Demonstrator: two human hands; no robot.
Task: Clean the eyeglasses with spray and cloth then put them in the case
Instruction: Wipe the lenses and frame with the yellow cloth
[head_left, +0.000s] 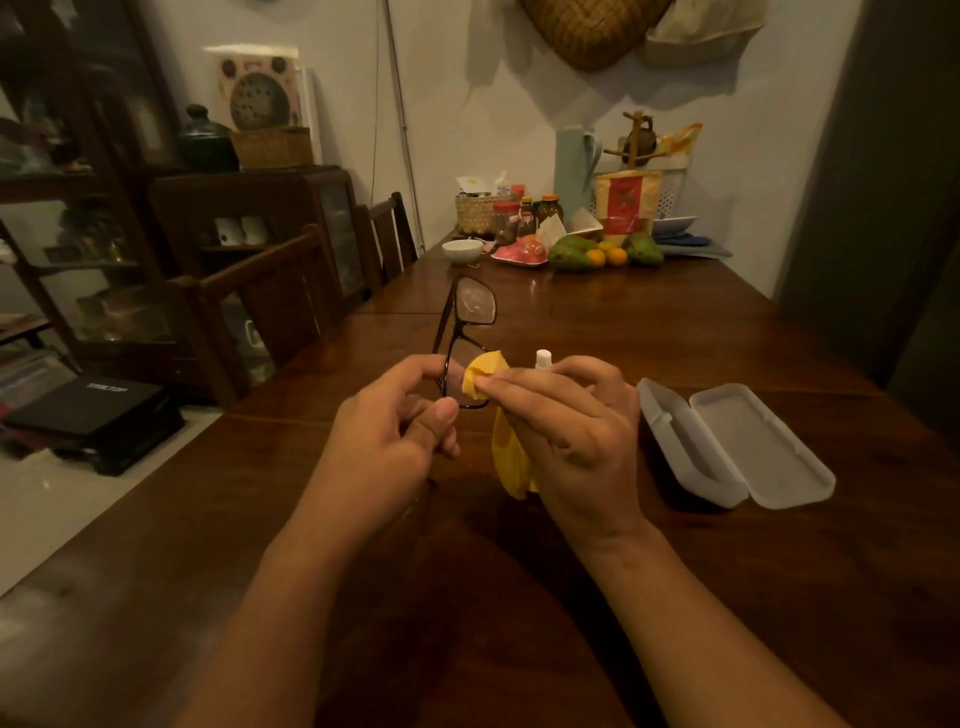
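Note:
Black-framed eyeglasses (470, 312) stand on end above the wooden table (675, 322), one lens up, the other low between my hands. My left hand (387, 426) pinches the frame beside the lower lens with thumb and forefinger. My right hand (566, 415) pinches a yellow cloth (485, 376) onto that lower lens; the rest of the cloth hangs down below the hand. The white cap of a small spray bottle (542, 358) peeks out behind my right fingers; its body is hidden. A translucent white glasses case (732, 447) lies open on the table to the right.
At the table's far end stand a white bowl (462, 250), a pink dish, mangoes and oranges (605, 254), jars, a woven basket and a pale jug (574, 171). Dark wooden chairs (291, 301) line the left edge, with cabinets behind them.

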